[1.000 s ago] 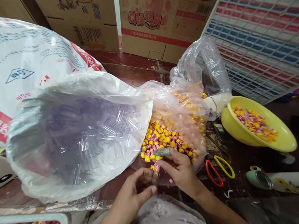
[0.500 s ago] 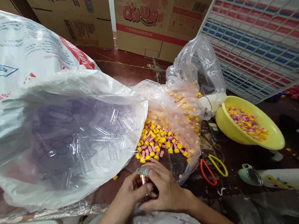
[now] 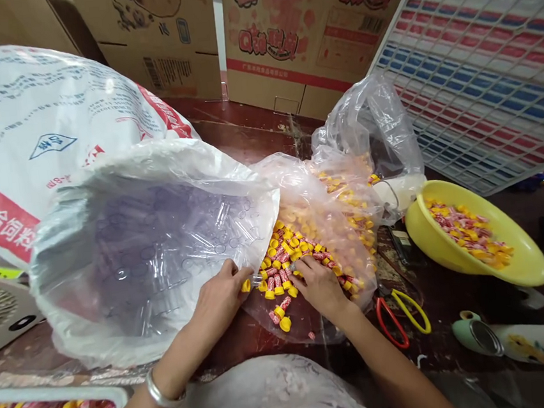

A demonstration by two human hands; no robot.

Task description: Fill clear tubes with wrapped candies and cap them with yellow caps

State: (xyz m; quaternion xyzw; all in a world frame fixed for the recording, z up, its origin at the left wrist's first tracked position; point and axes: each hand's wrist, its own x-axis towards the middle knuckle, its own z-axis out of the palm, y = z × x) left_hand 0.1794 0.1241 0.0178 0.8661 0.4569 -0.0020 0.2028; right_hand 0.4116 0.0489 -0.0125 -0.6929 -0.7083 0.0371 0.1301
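Note:
My left hand [image 3: 223,292] is closed, its thumb and fingertips around a small clear plastic tube [image 3: 257,280] that points toward the pile. A yellow cap [image 3: 246,286] shows beside those fingertips. My right hand [image 3: 319,284] reaches into the pile of small red-and-white patterned pieces with yellow caps [image 3: 278,281]; its fingers are curled, and what they grip is hidden. A greyish wrap sits on one right finger. Left of the pile, a large white sack [image 3: 64,294] lies with its mouth toward me, filled with clear tubes [image 3: 160,240].
A thin clear bag [image 3: 293,176] partly covers the pile. To the right are red-and-yellow-handled scissors [image 3: 401,320], a yellow bowl [image 3: 480,267] of capped pieces and a flowered flask [image 3: 530,339]. A tray [image 3: 120,395] of filled tubes is lower left; cartons [image 3: 264,76] stand behind.
My hands, earlier together around a tube close to my body, have moved apart and forward. The left is now by the sack's mouth, the right at the pile. The view has shifted.

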